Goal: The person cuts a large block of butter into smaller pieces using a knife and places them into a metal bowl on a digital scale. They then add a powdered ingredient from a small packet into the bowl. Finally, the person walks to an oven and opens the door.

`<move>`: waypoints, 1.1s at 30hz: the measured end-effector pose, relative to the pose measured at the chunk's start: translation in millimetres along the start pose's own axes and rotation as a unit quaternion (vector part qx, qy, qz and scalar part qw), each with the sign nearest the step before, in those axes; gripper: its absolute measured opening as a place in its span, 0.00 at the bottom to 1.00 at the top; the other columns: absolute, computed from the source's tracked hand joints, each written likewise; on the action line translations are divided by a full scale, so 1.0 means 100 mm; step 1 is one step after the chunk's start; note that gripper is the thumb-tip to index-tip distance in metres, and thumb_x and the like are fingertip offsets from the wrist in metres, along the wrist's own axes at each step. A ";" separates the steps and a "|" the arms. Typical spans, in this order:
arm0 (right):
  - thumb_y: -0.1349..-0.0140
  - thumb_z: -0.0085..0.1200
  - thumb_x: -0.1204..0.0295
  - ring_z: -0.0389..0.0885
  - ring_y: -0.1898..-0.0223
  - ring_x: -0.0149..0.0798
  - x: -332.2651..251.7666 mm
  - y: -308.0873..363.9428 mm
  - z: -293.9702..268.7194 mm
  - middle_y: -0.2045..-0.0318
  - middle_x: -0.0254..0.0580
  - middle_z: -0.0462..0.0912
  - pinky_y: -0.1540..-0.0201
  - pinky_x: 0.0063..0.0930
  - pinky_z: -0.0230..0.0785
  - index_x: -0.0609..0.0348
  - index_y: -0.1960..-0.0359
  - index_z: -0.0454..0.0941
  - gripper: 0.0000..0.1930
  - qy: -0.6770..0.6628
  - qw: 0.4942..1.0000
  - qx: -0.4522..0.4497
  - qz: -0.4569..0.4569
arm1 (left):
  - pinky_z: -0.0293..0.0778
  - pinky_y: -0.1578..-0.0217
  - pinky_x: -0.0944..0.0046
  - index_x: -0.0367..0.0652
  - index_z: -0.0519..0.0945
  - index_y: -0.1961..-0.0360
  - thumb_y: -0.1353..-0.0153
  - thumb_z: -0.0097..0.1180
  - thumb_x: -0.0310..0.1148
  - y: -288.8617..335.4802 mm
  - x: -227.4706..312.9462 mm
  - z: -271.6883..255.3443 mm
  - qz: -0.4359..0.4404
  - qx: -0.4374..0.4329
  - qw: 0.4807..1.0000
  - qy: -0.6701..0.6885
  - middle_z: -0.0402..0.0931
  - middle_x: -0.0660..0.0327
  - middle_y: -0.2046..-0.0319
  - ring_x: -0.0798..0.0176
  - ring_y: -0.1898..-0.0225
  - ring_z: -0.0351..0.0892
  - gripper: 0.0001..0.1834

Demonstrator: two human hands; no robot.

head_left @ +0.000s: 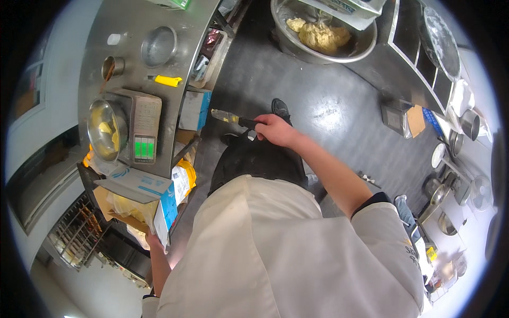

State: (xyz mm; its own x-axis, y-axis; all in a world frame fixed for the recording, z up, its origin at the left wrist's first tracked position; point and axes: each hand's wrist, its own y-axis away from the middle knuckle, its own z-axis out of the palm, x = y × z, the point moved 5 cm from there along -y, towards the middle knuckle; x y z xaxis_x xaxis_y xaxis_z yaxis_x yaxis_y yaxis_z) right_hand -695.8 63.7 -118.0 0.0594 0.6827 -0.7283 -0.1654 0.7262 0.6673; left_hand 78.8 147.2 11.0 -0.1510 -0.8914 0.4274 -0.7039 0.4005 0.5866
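My right hand [273,130] is closed round the black handle of a knife [227,116]. Its flat blade points left and carries yellow smears like butter. At the lower left, my left hand [154,242] grips the near side of an open blue and white cardboard box [167,204], its fingers partly hidden. A pale yellow block in a plastic liner [130,206] lies inside the box. Just beyond the box, a steel bowl [106,146] holding yellow butter-like pieces rests on a digital scale [146,114] with a lit green display.
On the steel table [177,32] are an empty-looking metal bowl [159,46], a small metal pot [113,67] and a yellow-handled tool [168,80]. A large mixing bowl [286,45] with dough stands ahead. Below the table sits a blue box [194,110]. Pans line the right wall.
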 end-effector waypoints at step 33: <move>0.21 0.61 0.62 0.85 0.50 0.34 -0.54 -0.95 3.22 0.48 0.39 0.87 0.47 0.31 0.78 0.60 0.33 0.78 0.22 0.250 0.946 -0.206 0.004 | 0.64 0.23 0.43 0.54 0.71 0.21 0.44 0.78 0.38 1.21 0.47 -0.41 0.457 0.039 0.845 -0.276 0.73 0.52 0.26 0.40 0.25 0.70 0.48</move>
State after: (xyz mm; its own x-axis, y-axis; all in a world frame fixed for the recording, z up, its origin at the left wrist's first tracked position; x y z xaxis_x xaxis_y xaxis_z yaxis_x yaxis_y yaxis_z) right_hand -365.8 -16.3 -92.2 -0.3991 0.4901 -0.7749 -0.5397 0.5577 0.6307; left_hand 15.4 162.5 130.0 -0.9413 -0.1899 0.2790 -0.1591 0.9788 0.1292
